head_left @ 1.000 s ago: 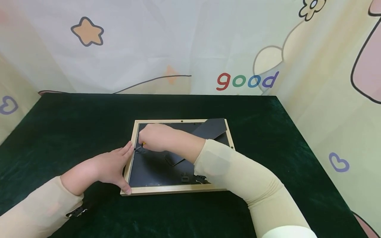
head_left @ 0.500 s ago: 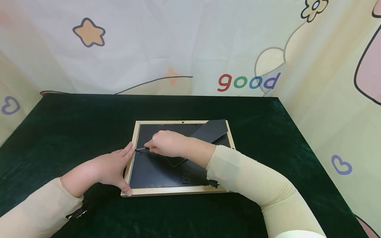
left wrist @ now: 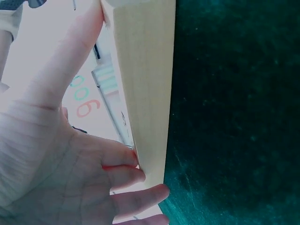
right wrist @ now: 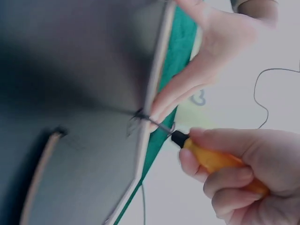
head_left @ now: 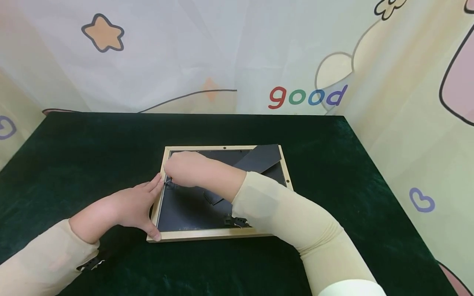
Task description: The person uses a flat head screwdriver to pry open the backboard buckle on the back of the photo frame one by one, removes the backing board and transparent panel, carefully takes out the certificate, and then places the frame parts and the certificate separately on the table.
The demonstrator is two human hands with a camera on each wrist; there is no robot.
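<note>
A picture frame (head_left: pixel 205 234) with pale wooden edges lies on the table, its dark backing board (head_left: pixel 185 213) facing up. My left hand (head_left: pixel 135 205) rests against the frame's left side, thumb at the near corner and straight fingers along the edge. My right hand (head_left: pixel 187 169) is over the left part of the board. In the right wrist view it grips a screwdriver (right wrist: pixel 213 159) by its yellow-orange handle. The screwdriver's thin shaft reaches a small dark fitting (right wrist: pixel 139 114) at the frame's inner edge; the exact tip contact is too small to tell.
A dark stand flap (head_left: pixel 259 159) lies slanted across the board and overlaps the frame's far right corner. Dark green cloth (head_left: pixel 355 213) covers the table. A printed curtain (head_left: pixel 207 49) hangs behind the table's far edge.
Half a second ago my right hand was drawn back to the right, showing the screwdriver shaft; now it is rolled over and farther left. My left hand keeps its place on the frame.
</note>
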